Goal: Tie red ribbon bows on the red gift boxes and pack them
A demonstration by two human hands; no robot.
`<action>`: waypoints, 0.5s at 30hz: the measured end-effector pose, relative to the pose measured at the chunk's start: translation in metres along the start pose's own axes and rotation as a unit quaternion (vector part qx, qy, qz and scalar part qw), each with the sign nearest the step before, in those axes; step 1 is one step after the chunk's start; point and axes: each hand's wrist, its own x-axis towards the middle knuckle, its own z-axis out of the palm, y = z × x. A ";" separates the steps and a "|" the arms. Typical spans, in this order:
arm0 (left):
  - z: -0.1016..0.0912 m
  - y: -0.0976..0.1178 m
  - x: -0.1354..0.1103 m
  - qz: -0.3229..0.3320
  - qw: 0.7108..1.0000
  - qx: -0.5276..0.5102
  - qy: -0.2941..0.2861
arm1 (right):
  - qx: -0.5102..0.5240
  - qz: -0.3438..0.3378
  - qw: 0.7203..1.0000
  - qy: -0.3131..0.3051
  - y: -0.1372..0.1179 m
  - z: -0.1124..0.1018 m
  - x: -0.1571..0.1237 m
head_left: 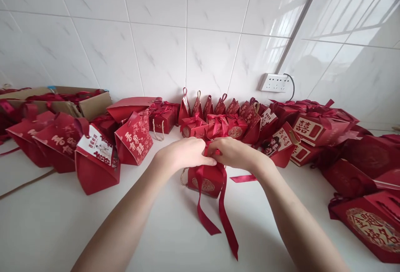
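A small red gift box [208, 180] with a gold round emblem stands on the white table in front of me. Over its top, my left hand [190, 151] and my right hand [229, 150] meet, fingers pinched on a dark red ribbon [229, 226]. Two ribbon tails hang down the box's front and lie on the table. A third ribbon end [243, 178] sticks out to the right, under my right wrist. At the box's left side hangs a gold cord handle [183, 177]. My fingers hide the top of the box and the middle of the ribbon.
Red gift boxes [96, 165] stand at the left, beside an open cardboard carton [93, 103]. Behind my hands is a row of small boxes with bows [218, 125]. Stacked boxes [321, 130] fill the right side. A power strip [275, 83] is on the tiled wall.
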 end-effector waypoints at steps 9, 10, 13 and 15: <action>0.004 -0.047 0.020 0.208 0.948 0.223 0.092 | -0.051 -0.011 0.998 -0.020 0.000 0.007 0.006; 0.004 -0.047 0.020 0.203 0.948 0.230 0.087 | -0.052 -0.005 0.998 -0.022 -0.001 0.008 0.007; 0.000 -0.043 0.018 0.207 0.944 0.235 0.102 | -0.031 0.003 0.999 -0.034 -0.002 0.009 0.007; -0.002 -0.038 0.017 0.193 0.946 0.234 0.109 | -0.011 -0.001 0.999 -0.042 -0.002 0.010 0.007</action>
